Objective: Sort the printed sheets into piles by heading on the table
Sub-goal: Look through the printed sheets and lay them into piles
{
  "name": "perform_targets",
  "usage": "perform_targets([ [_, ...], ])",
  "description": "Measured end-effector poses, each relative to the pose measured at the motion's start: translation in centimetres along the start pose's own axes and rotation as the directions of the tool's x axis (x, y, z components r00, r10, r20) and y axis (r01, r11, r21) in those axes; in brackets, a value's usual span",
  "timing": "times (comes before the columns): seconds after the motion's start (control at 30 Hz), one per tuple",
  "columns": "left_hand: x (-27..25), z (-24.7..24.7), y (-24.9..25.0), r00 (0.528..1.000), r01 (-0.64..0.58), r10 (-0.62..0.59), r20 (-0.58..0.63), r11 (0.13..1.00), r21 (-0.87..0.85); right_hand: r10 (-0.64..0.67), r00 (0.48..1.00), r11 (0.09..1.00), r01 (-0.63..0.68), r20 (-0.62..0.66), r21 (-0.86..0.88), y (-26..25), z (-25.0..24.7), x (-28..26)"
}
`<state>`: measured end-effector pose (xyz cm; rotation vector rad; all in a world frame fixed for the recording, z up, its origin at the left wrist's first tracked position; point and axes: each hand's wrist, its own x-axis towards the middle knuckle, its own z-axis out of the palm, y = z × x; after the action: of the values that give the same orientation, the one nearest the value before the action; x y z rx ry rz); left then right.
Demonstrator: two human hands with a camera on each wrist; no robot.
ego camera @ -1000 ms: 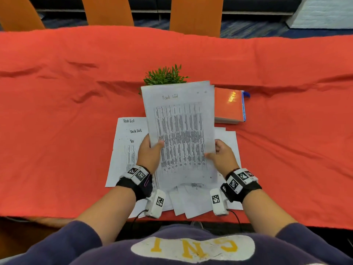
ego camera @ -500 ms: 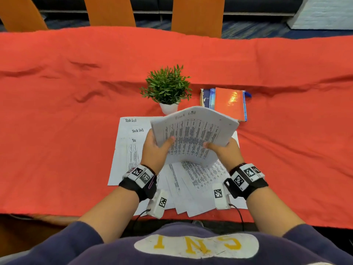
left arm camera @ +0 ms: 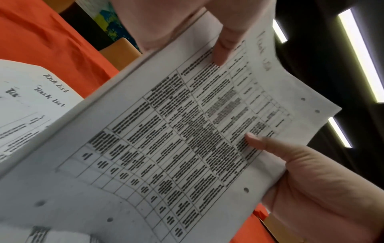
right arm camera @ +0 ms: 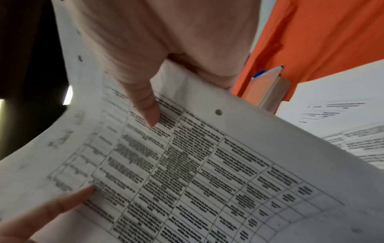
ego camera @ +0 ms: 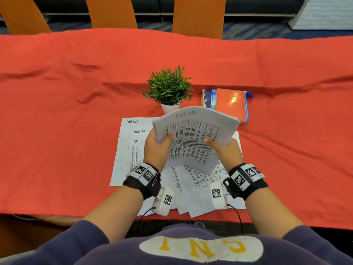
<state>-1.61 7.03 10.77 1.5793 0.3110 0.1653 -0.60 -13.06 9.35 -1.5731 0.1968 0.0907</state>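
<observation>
Looks like an office or meeting/common rm, not a home. Long table (ego camera: 57,131) w/ a wrinkled orange-red cloth, three orange chair backs (ego camera: 112,12) lined up along the far side, conference style. Behind them a dark sofa-like bench (ego camera: 248,4) on blue patterned carpet (ego camera: 152,25), plus a white brick wall corner (ego camera: 324,14) at the far right. Left wrist view shows long strip lights (left arm camera: 361,54) on a dark ceiling, commercial fit-out. Desk stuff fits too: small potted plant (ego camera: 168,87), stacked notebooks (ego camera: 229,104), printed table sheets (ego camera: 126,150) headed "Task list" spread at the near edge.
</observation>
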Motion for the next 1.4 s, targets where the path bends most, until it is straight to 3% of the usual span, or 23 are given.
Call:
perform_targets([
  [0.13, 0.1, -0.1, 0.4, 0.999, -0.024, 0.023, -0.031, 0.999, -0.032, -0.029, 0.999, 0.999, 0.029, -0.016, 0.022, -0.2, 0.1, 0.1],
  [0.3, -0.3, -0.3, -1.1, 0.995, 0.084, -0.086, 0.051, 0.995, 0.051, 0.079, 0.995, 0.997, -0.079, 0.055, -0.003, 2.3, 0.1, -0.2],
  [0.53, 0.1, -0.5, -0.9, 0.995, 0.103, -0.104, 0.004, 0.992, 0.076, 0.077, 0.993, 0.997, -0.077, 0.088, 0.002, 2.4, -0.6, 0.4],
  [0.63, -0.3, -0.2, -2.2, 0.99, 0.137, -0.139, 0.012, 0.985, 0.107, 0.15, 0.982, 0.989, -0.147, 0.116, -0.033, 4.0, -0.6, 0.4],
  [0.73, -1.0, 0.4, -3.8, 0.981, 0.195, -0.195, -0.017, 0.973, 0.124, 0.204, 0.974, 0.976, -0.194, 0.1, -0.102, 5.5, -0.5, 0.3],
  [0.87, -0.3, 0.1, -4.4, 0.982, 0.187, -0.186, -0.02, 0.973, 0.132, 0.192, 0.979, 0.976, -0.183, 0.072, -0.12, 5.9, -0.5, 0.5],
  [1.03, -0.1, -1.3, -6.5, 0.964, 0.224, -0.252, 0.082, 0.939, 0.261, 0.271, 0.962, 0.929, -0.262, 0.0, -0.262, 7.5, 0.4, 0.4],
  [1.2, 1.8, -4.8, -6.2, 0.97, 0.208, -0.231, 0.079, 0.951, 0.231, 0.206, 0.978, 0.962, -0.206, -0.016, -0.179, 5.6, 4.0, 0.0],
  [1.4, 5.6, -12.8, -4.9, 0.971, 0.234, -0.216, -0.1, 0.944, 0.235, 0.191, 0.972, 0.96, -0.157, 0.134, -0.232, 4.4, 13.4, -0.1],
])
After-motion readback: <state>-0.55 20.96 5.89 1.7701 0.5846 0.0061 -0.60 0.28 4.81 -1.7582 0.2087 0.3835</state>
